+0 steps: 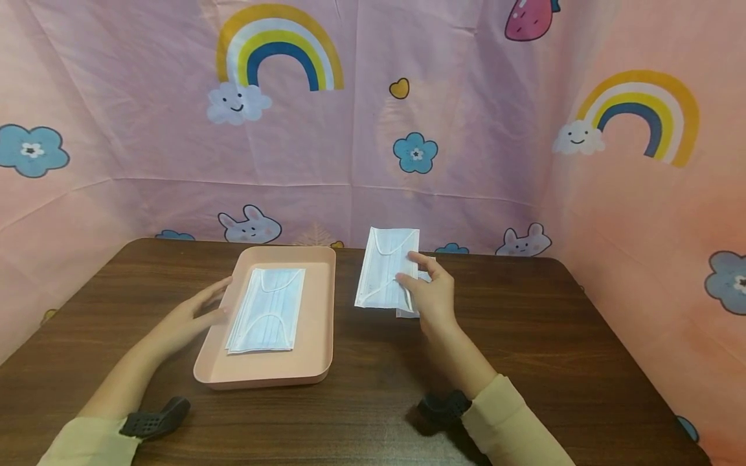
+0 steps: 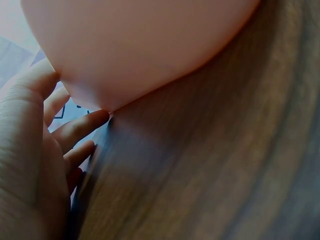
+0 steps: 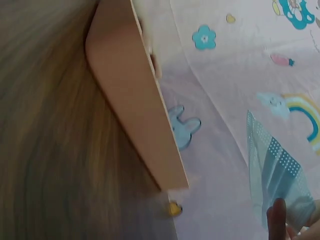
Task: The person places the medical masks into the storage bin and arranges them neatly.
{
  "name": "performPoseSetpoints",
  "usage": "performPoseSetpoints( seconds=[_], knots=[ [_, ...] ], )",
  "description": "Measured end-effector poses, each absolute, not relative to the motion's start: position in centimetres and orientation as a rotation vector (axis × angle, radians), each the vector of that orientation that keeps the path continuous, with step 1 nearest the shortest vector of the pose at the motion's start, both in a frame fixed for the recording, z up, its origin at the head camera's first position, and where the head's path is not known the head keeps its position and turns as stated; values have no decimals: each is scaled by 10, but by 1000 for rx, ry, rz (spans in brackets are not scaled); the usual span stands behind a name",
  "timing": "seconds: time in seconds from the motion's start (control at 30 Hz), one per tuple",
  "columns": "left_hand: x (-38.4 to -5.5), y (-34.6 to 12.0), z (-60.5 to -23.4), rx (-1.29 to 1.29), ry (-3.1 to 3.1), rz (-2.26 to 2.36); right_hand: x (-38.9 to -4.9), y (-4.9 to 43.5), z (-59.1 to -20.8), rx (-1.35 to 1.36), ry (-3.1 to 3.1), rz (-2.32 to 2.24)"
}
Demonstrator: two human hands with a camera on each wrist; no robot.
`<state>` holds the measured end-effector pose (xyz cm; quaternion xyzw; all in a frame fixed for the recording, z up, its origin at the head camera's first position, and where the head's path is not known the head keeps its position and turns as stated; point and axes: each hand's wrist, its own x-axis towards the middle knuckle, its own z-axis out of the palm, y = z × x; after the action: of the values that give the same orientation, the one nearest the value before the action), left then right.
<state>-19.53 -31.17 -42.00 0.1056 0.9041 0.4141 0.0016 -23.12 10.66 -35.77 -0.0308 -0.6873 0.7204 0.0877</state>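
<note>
A pale pink tray [image 1: 317, 310] stands on the table, with a stack of light-blue face masks [image 1: 268, 310] lying in it, ear loops on top. At the tray's left side is my left hand [image 1: 183, 323], fingers spread; in the left wrist view its fingertips [image 2: 102, 117] touch the tray wall [image 2: 140, 45]. My right hand [image 1: 436, 294] pinches a face mask [image 1: 384, 268] by its right edge, raised to the right of the tray. Whether more than one mask is in that grip, I cannot tell. Behind this hand lies another mask [image 1: 408, 314], mostly hidden.
The dark wooden table [image 1: 373, 414] reaches back to a patterned pink cloth [image 1: 373, 149], which also hangs along both sides. Black straps [image 1: 154, 421] sit on both wrists.
</note>
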Motion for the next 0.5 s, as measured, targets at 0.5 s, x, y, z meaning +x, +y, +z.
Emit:
performPoseSetpoints(
  seconds=[0.5],
  knots=[
    [-195,-312,-420,347,2825,1332,-213,32,-360,11,-2079,2240]
  ],
)
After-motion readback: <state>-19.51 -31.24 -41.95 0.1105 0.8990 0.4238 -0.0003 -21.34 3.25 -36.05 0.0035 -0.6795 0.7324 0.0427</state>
